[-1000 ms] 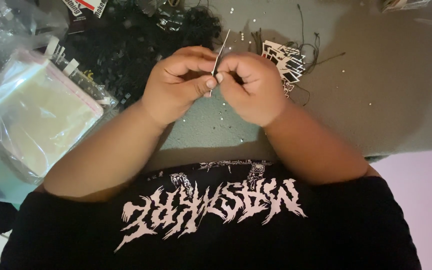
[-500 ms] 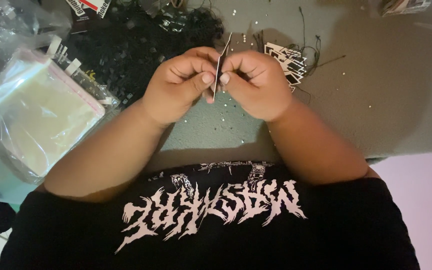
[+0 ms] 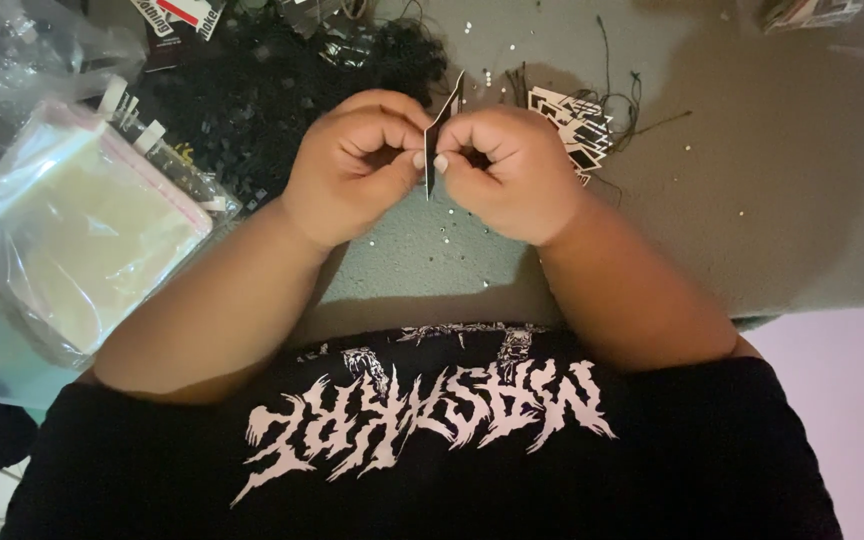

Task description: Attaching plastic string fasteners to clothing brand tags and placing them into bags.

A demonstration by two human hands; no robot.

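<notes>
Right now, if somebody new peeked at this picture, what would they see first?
First, the left hand and right hand, pressed together mid-picture, pinching a thin flat card seen edge-on between them. Next, the heap of small black pieces on the grey table behind the left hand. Then the stack of clear plastic bags at the left edge.

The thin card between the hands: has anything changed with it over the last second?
Barely. Both hands, left hand and right hand, still pinch the thin card edge-on; they have drawn slightly closer together. The clear bags, black pile and printed tags lie as before.
</notes>
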